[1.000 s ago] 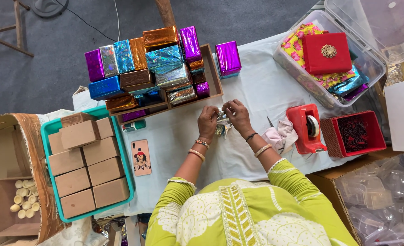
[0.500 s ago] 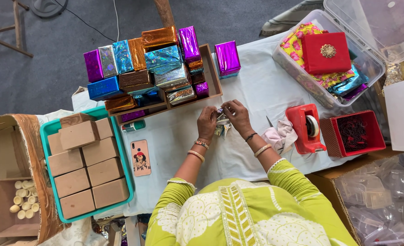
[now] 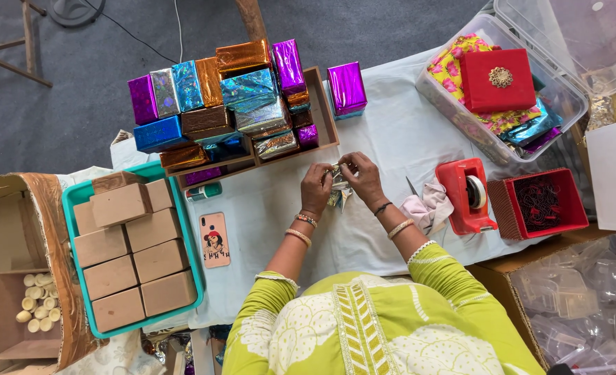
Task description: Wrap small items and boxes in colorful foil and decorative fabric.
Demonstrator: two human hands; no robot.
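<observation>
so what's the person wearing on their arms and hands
Lime-green sleeves with white embroidered trim end near the elbows. The left hand has two gold-coloured bangles at its wrist. The right hand has a thin dark band and one gold-coloured bangle. No gloves.

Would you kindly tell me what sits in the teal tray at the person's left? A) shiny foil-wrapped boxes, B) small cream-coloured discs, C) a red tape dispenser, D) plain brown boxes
D: the teal tray is packed with plain brown boxes; the foil-wrapped boxes stand in a wooden tray further back, and the red tape dispenser is on the table to the right of the hands.
</observation>
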